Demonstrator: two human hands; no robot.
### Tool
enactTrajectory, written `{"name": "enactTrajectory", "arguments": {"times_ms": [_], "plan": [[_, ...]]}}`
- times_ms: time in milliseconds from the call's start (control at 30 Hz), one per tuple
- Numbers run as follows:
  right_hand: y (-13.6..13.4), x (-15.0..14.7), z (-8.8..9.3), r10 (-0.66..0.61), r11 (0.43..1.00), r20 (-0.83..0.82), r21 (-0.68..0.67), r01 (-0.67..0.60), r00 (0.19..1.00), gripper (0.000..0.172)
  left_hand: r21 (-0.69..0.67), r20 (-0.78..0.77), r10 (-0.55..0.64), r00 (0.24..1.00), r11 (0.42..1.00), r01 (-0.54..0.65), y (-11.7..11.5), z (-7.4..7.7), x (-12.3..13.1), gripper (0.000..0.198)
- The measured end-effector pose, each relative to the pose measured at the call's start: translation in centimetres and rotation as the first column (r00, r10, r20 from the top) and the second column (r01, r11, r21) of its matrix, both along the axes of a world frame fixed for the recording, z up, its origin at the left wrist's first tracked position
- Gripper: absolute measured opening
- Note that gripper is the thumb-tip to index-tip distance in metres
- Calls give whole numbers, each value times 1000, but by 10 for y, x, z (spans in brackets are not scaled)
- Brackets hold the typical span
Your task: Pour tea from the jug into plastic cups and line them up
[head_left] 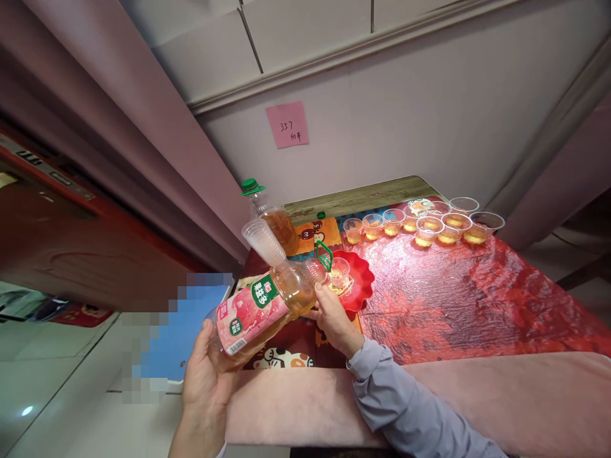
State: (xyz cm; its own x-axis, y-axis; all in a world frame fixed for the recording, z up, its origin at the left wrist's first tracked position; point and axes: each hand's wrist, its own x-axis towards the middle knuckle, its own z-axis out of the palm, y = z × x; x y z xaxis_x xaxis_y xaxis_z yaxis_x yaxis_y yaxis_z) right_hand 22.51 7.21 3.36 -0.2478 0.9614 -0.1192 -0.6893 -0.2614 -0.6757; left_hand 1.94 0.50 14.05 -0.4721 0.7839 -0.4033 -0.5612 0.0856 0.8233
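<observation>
A large juice bottle (258, 305) with a pink peach label lies tilted in both my hands, its neck pointing right and its green carrying loop (324, 256) at the neck. My left hand (207, 375) cups the base. Near the neck, my right hand (337, 321) is closed on the bottle's underside. A clear plastic cup (340, 272) stands in a red scalloped dish (366, 289) by the bottle's mouth. The mouth partly overlaps the cup, and I cannot tell whether liquid is flowing. Amber liquid shows inside the bottle.
Several clear cups (449, 229) holding amber drink stand at the back right of the red-covered table (453, 305). A stack of nested cups (263, 242) and a second green-capped bottle (284, 229) are behind my bottle. A loose green cap (321, 215) lies near the wall.
</observation>
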Motion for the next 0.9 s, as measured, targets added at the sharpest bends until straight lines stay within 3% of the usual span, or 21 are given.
{"name": "enactTrajectory", "arguments": {"times_ms": [467, 900], "plan": [[-2, 3, 6, 6, 1000, -4, 9, -6, 1000, 64, -28, -87, 0, 996, 1000, -2, -1, 3, 1, 44], [-2, 3, 5, -3, 1000, -7, -1, 3, 1000, 67, 8, 26, -10, 1000, 1000, 10, -1, 0, -5, 52]]}}
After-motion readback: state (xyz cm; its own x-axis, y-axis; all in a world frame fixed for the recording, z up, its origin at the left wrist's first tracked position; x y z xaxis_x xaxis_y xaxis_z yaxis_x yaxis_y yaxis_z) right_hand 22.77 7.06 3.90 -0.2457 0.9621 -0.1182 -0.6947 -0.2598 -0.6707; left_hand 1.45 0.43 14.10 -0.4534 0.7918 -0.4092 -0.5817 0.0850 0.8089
